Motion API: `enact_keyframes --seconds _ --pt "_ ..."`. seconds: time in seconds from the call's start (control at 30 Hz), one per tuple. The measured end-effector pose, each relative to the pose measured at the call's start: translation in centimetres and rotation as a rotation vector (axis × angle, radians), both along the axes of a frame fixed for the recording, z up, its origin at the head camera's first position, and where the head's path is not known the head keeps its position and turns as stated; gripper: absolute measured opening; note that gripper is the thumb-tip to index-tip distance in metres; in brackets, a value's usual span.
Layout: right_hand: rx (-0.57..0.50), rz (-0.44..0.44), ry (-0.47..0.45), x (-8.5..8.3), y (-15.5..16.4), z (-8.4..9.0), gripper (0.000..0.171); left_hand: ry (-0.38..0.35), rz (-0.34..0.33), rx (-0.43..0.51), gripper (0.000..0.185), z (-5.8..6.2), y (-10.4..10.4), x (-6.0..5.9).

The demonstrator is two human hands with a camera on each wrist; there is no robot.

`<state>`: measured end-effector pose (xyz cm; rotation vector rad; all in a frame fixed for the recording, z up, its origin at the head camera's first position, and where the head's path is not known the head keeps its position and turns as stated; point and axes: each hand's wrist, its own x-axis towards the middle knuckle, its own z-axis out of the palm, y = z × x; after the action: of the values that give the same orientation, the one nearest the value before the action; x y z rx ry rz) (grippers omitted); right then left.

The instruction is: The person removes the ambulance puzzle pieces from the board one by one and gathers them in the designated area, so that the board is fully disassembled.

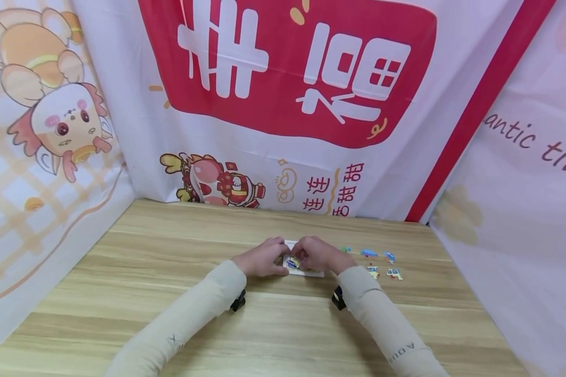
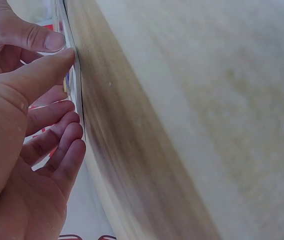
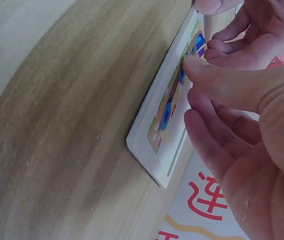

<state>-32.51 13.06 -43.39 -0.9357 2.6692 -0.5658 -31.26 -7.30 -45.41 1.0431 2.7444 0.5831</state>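
Observation:
A small white-rimmed puzzle board (image 3: 149,160) with a colourful picture lies flat on the table. My left hand (image 1: 264,257) holds the board at its left end, thumb at the near side and fingers at the far side. Over the picture, my right hand (image 1: 318,254) has its thumb and fingertips together and pinches a small puzzle piece, mostly hidden by the fingers. In the right wrist view, its thumb (image 3: 197,67) touches the picture beside blue and purple parts. Both hands are close together and cover much of the board.
Several loose puzzle pieces lie on the wooden table (image 1: 193,314) right of the board, among them a blue one (image 1: 369,253) and a yellowish one (image 1: 394,274). Printed cloths hang at the back (image 1: 287,125) and both sides. Both wrists carry black devices.

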Motion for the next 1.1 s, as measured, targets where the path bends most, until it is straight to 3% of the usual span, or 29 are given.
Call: enact_keyframes --seconds 0.27,0.43,0.63,0.77,1.1 --pt "-0.041 -0.059 -0.017 0.3 0.1 -0.1 0.027 0.002 0.002 0.0 0.047 -0.2 0.1 -0.1" --pt "-0.125 -0.111 -0.057 0.4 0.4 -0.3 0.012 -0.003 -0.003 0.008 0.044 -0.1 0.1 -0.2" --pt "-0.247 -0.142 -0.071 0.6 1.3 -0.6 0.009 -0.014 0.004 0.009 0.048 0.2 0.2 0.0" --pt "-0.3 -0.164 -0.081 1.1 2.5 -0.1 0.007 -0.01 0.013 -0.007 0.052 0.2 0.3 0.1" --pt "-0.273 -0.183 -0.093 3.5 8.3 1.3 0.008 -0.023 0.04 -0.036 0.053 0.3 0.2 0.3"
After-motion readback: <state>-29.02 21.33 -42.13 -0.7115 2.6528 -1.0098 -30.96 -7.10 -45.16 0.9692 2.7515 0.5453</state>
